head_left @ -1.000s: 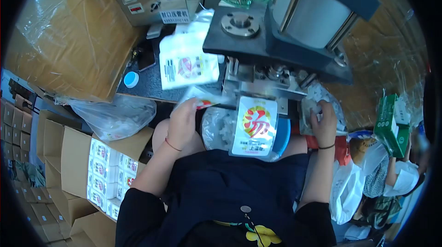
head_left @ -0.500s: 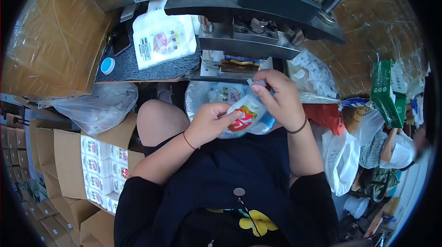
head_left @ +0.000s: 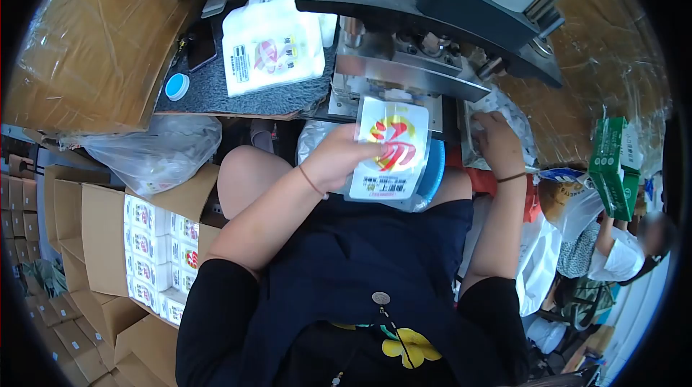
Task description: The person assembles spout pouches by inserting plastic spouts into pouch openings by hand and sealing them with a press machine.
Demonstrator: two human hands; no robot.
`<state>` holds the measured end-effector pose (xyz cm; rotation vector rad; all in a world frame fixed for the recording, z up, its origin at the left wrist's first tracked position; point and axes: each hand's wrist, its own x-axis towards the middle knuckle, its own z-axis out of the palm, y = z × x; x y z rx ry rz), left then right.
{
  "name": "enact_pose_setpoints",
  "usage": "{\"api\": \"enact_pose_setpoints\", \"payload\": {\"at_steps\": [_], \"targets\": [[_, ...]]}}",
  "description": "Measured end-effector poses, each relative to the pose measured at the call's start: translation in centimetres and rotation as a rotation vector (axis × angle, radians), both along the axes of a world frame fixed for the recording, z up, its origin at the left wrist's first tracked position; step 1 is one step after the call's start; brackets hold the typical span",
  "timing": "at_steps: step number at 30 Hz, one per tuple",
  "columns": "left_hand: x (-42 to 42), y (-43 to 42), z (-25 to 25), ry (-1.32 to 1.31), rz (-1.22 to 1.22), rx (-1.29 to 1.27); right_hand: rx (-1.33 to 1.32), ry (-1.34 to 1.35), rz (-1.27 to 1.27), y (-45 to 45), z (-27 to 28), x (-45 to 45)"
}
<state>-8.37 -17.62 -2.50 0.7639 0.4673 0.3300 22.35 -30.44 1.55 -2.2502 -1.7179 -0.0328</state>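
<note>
My left hand is closed on a printed plastic pouch, thumb across its front. The pouch is white and clear, with a large red and yellow design, and stands upright before the press. My right hand is at the pile of small white pieces to the right of the press. Its fingers are bent and look apart, with the tips partly hidden among the pieces. Below the pouch, a blue-rimmed container with clear plastic sits between my legs.
A metal press stands ahead. White printed pouches, a blue-topped round lid and a phone lie on the left mat. An open carton holds several packs. A green box and another person are at right.
My right hand has let go of the pouch and moved right to the small white pieces. My left hand has raised the pouch and turned its printed front into view. The camera view has shifted slightly.
</note>
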Motion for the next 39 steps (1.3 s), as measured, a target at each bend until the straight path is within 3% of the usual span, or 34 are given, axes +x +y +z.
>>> {"api": "enact_pose_setpoints", "payload": {"at_steps": [3, 4, 6, 7, 8, 9, 11, 14, 17, 20, 21, 23, 25, 30, 31, 34, 37, 39], "targets": [[0.6, 0.7, -1.0, 0.032, 0.006, -0.032, 0.015, 0.018, 0.006, 0.4, -2.1, 1.1], [0.6, 0.5, -1.0, -0.025, 0.062, 0.085, 0.062, 0.029, -0.014, 0.3, -2.6, 1.1], [-0.4, 2.8, -2.0, 0.424, 0.442, 0.872, 0.156, 0.049, -0.019, 0.0, -3.0, 1.1], [-1.2, 4.9, -1.1, 0.346, 0.602, 0.832, 0.204, 0.056, -0.003, -0.1, -2.9, 1.1], [-2.9, 7.5, -0.6, 0.54, 0.827, 1.422, 0.252, 0.063, 0.016, -0.2, -2.8, 0.9], [-4.3, 9.8, -0.2, 0.696, 0.888, 1.817, 0.264, 0.067, -0.008, -0.3, -2.4, 0.5], [-6.8, 10.9, -1.8, 1.148, 0.47, 2.02, 0.294, 0.072, -0.053, -0.9, -1.4, -1.0], [-8.3, 6.4, -1.7, 1.002, 0.232, 2.082, 0.45, 0.091, 0.015, -1.5, 0.0, -3.2], [-10.0, 5.1, -2.7, 0.735, 0.511, 1.74, 0.414, 0.325, 0.116, -1.7, 0.9, -5.8], [-8.6, 2.6, -1.4, 0.318, 0.578, 0.797, 0.285, 0.401, 0.342, -0.4, 1.0, -8.5], [-8.0, 1.8, -0.7, 0.365, 0.496, 1.072, 0.257, 0.385, 0.453, 0.2, 1.0, -9.2], [-6.9, 0.1, 2.2, 0.435, 0.265, 1.183, 0.325, 0.525, 0.434, 1.3, 1.9, -10.6], [-5.4, -1.2, 1.0, 0.397, 0.235, 1.069, 0.443, 0.711, 0.334, 1.9, 2.5, -11.6], [-2.6, -3.9, -0.6, 0.159, 0.054, 0.527, 0.364, 0.382, 0.465, 2.3, 3.2, -10.7], [-2.4, -4.2, -1.0, 0.138, -0.015, 0.467, 0.301, 0.419, 0.461, 2.0, 3.4, -10.2], [-1.8, -5.4, -1.7, 0.129, -0.108, 0.424, 0.093, 0.522, 0.449, 0.7, 4.2, -9.4], [-1.2, -5.5, -2.6, 0.185, -0.138, 0.449, 0.109, 0.333, 0.446, 0.2, 4.8, -8.5], [-1.1, -5.4, -3.1, 0.228, -0.135, 0.494, 0.186, 0.518, 0.318, -0.1, 4.7, -8.8]]}}
